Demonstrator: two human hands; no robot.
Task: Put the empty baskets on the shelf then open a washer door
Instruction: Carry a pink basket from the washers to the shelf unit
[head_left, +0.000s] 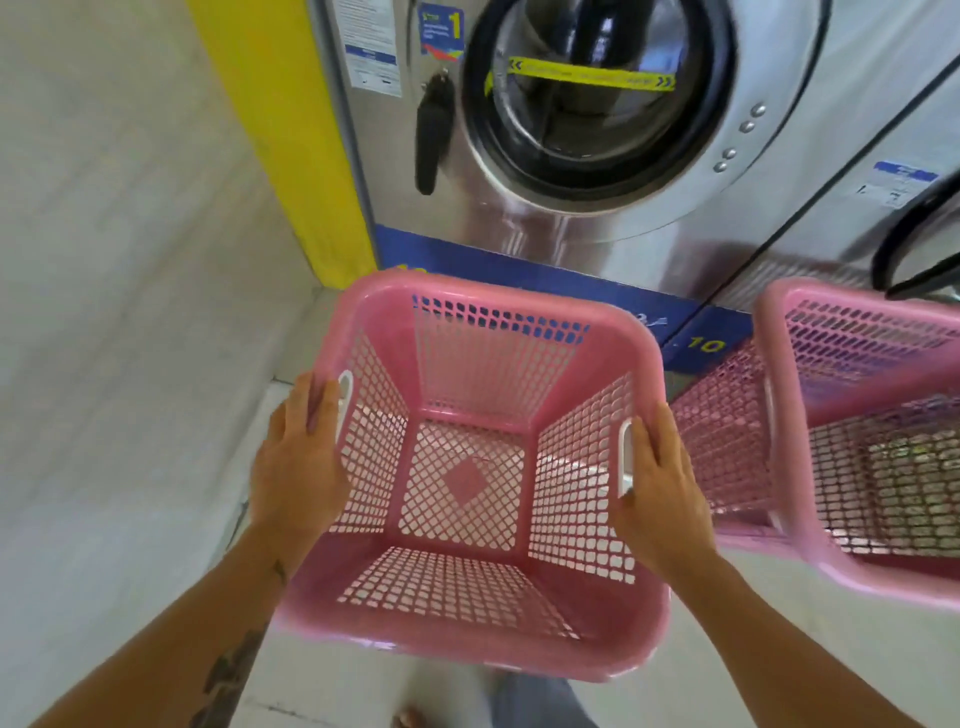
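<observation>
An empty pink plastic basket (470, 644) with lattice walls fills the middle of the head view, just in front of washer number 1. My left hand (296, 462) grips its left rim at the white handle slot. My right hand (660, 493) grips its right rim at the other slot. A second pink basket (789, 551) stands at the right, close beside the first. The washer's round glass door (597, 98) is closed, and its black handle (431, 140) hangs at the door's left side.
A yellow panel (280, 130) and a pale wall (119, 312) bound the left side. A second steel washer (883, 218) stands at the right, its dark door edge above the second basket. The floor is pale tile (727, 665). No shelf is in view.
</observation>
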